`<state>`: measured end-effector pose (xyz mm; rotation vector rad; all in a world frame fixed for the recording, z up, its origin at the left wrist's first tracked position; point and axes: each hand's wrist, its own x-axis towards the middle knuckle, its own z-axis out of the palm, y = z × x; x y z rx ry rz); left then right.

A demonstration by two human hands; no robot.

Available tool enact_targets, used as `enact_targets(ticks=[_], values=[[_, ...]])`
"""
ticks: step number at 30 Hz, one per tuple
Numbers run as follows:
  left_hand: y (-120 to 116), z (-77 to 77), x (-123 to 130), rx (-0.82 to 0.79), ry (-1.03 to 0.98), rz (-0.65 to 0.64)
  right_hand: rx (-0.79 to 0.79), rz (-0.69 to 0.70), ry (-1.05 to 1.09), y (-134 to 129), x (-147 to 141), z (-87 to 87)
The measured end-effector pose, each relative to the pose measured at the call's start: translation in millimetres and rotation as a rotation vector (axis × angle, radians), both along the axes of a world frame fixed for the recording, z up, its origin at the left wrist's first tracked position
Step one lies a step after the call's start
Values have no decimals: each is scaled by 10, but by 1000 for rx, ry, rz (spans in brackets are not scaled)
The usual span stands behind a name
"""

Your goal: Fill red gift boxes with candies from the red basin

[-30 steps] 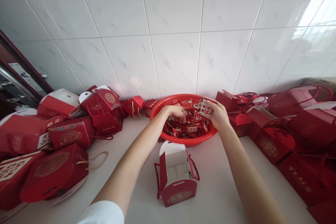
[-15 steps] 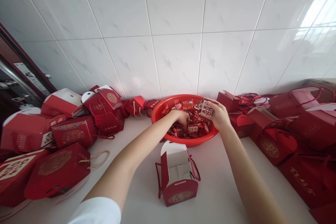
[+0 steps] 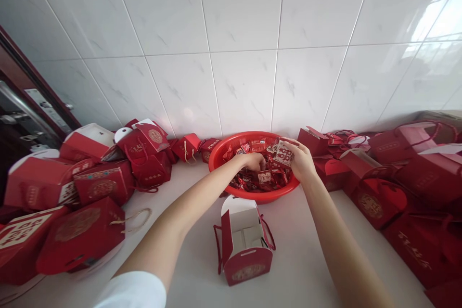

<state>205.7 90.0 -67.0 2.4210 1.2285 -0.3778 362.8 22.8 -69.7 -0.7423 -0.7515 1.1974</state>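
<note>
Filling both sides of the white counter [image 3: 310,269], heaps of red gift boxes [image 3: 83,187] flank a red basket [image 3: 220,154] of wrapped sweets set against the tiled wall. Nearer stands an open red box [image 3: 245,245] — flaps up. Inside the basket, the left hand [image 3: 254,161] curls its fingers down among the sweets; the right hand [image 3: 301,161] pinches a white-and-red packet [image 3: 284,154] at the basket's right rim.

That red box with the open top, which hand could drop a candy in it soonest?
Probably the right hand: it already holds a white packet with red print above the round red plastic basket. The left hand is down among the red wrapped candies. The open red paper box stands just in front.
</note>
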Motion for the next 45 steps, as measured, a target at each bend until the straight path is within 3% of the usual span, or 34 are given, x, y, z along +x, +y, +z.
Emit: enact_targets(ticks=[12,17,22,25,29,35,39,45], values=[[-87,-101,126,-11,-96,52,-10,12,19,-11,-5,10],[6,58,38,2,-215,93,9,-2,16,6,4,-19],[16,289,-185,22,-674,282,25,-13,26,-2,16,-12],[-196,391,-287,-51,-893,398,37,3,52,-9,42,-6],[-586,509,-414,-270,-1134,600,53,59,137,-54,74,5],[-1039,581,-612,-469,-1331,647,-28,207,176,-373,32,88],[-1315,594,-728,-358,-1218,536,-29,252,108,-682,28,138],[-1690,665,-826,12,-850,304,-44,195,91,-1105,17,249]])
